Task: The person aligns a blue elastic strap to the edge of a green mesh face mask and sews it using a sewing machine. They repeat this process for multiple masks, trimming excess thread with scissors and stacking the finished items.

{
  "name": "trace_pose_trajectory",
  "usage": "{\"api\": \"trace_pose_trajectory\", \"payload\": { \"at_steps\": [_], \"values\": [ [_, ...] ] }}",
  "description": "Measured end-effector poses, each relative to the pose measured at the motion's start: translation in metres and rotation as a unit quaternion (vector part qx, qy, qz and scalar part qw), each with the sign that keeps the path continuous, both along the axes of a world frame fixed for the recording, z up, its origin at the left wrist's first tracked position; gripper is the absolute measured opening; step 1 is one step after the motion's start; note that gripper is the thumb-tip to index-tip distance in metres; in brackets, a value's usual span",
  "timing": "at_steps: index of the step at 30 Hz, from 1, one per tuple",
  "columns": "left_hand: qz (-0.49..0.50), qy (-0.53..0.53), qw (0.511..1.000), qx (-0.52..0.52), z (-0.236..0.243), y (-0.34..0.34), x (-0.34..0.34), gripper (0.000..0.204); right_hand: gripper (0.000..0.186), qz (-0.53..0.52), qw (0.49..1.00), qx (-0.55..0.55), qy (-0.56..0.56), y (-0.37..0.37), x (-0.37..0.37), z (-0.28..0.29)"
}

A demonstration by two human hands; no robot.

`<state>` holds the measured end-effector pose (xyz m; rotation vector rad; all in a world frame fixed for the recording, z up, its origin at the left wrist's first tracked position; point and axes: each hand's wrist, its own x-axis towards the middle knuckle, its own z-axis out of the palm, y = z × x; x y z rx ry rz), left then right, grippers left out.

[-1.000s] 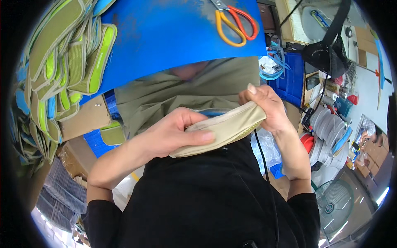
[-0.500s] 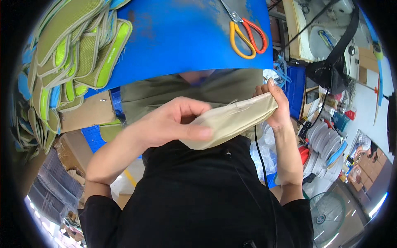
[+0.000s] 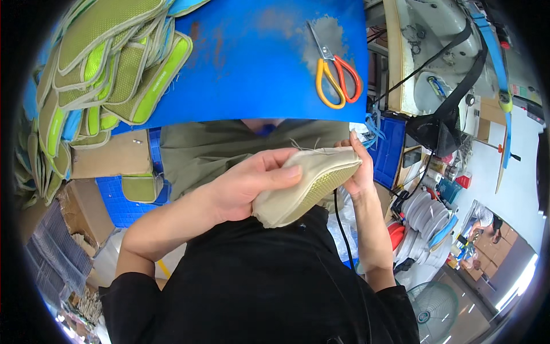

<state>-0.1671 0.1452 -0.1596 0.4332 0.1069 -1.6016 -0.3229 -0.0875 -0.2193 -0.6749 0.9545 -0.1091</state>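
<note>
Stitched fabric piece (image 3: 306, 183), beige with olive mesh, held in both hands before the black shirt (image 3: 258, 269), below the desk (image 3: 258, 74).
Left hand (image 3: 249, 186): closed on the piece's left part, thumb on top, other fingers mostly hidden behind. Right hand (image 3: 360, 171): closed at the right end, its grip partly concealed. Compared with half a second ago: piece turned, now showing a broad mesh face; left hand sharper; scissors (image 3: 332, 71) wholly in view, tips formerly cut off. Stack of green-trimmed pieces (image 3: 103, 69): cropped by the dark rim; loose threads (image 3: 306, 146) hard to trace.
</note>
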Motion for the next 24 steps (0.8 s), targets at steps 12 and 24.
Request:
{"api": "trace_pose_trajectory", "payload": {
  "at_steps": [12, 24],
  "values": [
    [0.063, 0.029, 0.997, -0.045, -0.014, 0.006, -0.012, 0.041, 0.031, 0.037, 0.998, -0.024, -0.036, 0.002, 0.001, 0.0],
    [0.075, -0.127, 0.989, 0.015, -0.007, 0.006, 0.028, 0.029, 0.033, 0.044, 0.997, -0.047, -0.038, -0.007, -0.017, -0.006]
  ]
}}
